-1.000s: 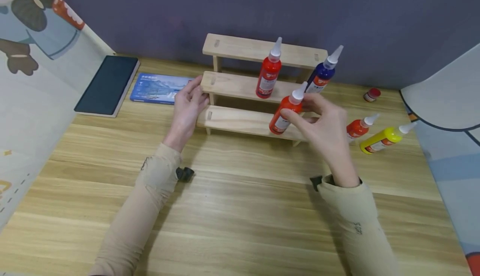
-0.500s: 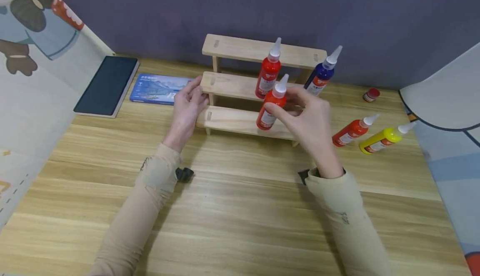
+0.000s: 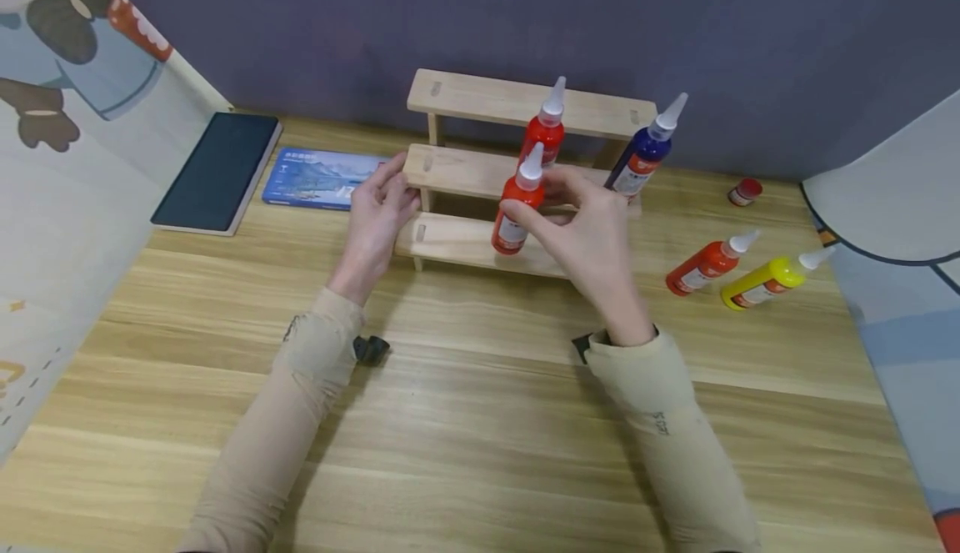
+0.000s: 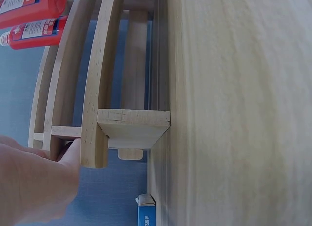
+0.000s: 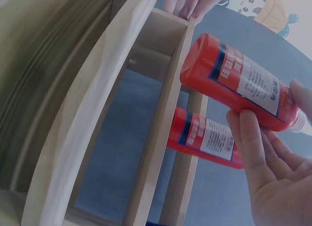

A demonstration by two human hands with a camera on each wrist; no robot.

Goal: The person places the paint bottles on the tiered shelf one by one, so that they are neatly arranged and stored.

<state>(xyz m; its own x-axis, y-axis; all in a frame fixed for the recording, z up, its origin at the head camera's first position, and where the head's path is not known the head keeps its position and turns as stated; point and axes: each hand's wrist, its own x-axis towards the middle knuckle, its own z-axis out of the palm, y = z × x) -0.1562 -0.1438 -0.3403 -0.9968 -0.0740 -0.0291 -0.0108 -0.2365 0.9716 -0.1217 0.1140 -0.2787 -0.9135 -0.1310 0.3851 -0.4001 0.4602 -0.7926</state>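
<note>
A three-step wooden display stand [image 3: 461, 240] stands against the dark back panel. My left hand [image 3: 375, 215] grips the left end of its middle step, the thumb tucked under the board in the left wrist view. Between thumb and fingers, my right hand [image 3: 592, 228] holds a red paint bottle [image 3: 512, 232] with a white pointed cap, slightly tilted. In the right wrist view this bottle [image 5: 239, 84] hangs off the boards. Another red paint bottle [image 3: 543, 134] stands on the middle step, partly hidden behind it. A dark blue paint bottle [image 3: 640, 157] stands at that step's right end.
On the table to the right lie an orange-red bottle [image 3: 701, 269] and a yellow bottle [image 3: 765, 284]. A small red-lidded jar [image 3: 745, 192] sits farther back. Left of the stand are a blue flat box [image 3: 318, 178] and a dark-covered book [image 3: 217, 171].
My right hand has carried the red paint bottle leftward along the stand, in front of the other red bottle and slightly up. My left hand keeps its place on the stand.
</note>
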